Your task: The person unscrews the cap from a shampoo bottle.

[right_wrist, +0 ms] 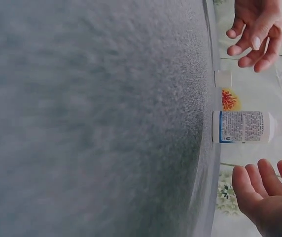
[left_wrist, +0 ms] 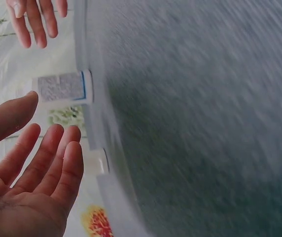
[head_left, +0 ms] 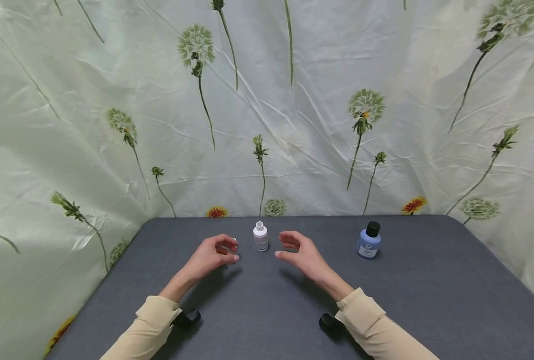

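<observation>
A small white bottle [head_left: 260, 238] stands upright on the dark grey table, its narrow neck bare of any lid. Printed text and a blue band show on its label in the right wrist view. My left hand [head_left: 214, 257] hovers just left of the bottle, fingers loosely bent and holding nothing. A short white cap [right_wrist: 224, 78] sits on the table near the left fingertips, mostly hidden behind them in the head view. On the other side, my right hand [head_left: 304, 256] hovers with relaxed fingers and an empty palm turned toward the bottle.
Farther right stands a blue bottle [head_left: 369, 241] with a black lid. A pale curtain [head_left: 312, 125] printed with dandelions hangs behind the table [head_left: 257, 320] and along its sides. Each wrist carries a black strapped device below its cream sleeve cuff.
</observation>
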Demonstrator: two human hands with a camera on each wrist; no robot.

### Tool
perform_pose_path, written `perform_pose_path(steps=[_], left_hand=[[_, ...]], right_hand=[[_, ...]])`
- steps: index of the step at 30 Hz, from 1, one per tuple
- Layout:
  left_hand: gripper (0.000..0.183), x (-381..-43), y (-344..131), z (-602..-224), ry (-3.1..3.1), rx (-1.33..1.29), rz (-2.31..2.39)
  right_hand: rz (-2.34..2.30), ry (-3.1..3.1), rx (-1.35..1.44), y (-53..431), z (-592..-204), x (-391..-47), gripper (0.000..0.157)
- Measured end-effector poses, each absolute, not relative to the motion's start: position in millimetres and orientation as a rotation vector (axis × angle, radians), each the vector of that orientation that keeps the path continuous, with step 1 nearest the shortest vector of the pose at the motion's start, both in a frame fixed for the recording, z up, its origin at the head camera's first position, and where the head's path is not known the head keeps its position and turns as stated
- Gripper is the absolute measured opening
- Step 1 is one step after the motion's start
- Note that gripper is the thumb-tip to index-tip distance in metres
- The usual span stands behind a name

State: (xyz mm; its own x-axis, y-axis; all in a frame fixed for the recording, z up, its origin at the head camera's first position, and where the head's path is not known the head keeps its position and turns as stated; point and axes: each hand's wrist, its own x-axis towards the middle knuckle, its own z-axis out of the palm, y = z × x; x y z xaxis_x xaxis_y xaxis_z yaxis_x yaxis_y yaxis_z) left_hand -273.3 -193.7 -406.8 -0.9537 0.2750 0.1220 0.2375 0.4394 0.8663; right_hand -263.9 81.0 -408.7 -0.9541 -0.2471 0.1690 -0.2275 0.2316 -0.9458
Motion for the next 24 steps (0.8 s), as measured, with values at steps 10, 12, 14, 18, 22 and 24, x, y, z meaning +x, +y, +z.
perform_pose_path(steps=[10,12,14,18,22,24], left_hand=[[0.037,-269.5,-173.8,-405.5,2.597,0.577,1.555],[0.036,-268.6,-168.8,-405.6,2.589,0.596,1.553],[0.034,-268.4,-163.9,-406.0,2.584,0.606,1.552],[0.033,-267.4,-153.6,-404.4,2.571,0.629,1.563],[0.03,-257.6,-139.7,-390.7,2.542,0.663,1.574],[0.029,-255.3,-133.0,-388.3,2.524,0.68,1.575]], right_hand=[[-1.848,2.448,-0.441,104.4,-407.5,-242.6,0.048],[-1.853,2.445,-0.434,109.1,-408.5,-239.0,0.048],[-1.853,2.448,-0.421,113.7,-409.3,-235.1,0.048],[-1.849,2.458,-0.371,122.8,-410.1,-227.4,0.048],[-1.85,2.447,-0.33,131.7,-409.7,-220.6,0.049],[-1.854,2.444,-0.301,135.6,-409.5,-217.7,0.049]])
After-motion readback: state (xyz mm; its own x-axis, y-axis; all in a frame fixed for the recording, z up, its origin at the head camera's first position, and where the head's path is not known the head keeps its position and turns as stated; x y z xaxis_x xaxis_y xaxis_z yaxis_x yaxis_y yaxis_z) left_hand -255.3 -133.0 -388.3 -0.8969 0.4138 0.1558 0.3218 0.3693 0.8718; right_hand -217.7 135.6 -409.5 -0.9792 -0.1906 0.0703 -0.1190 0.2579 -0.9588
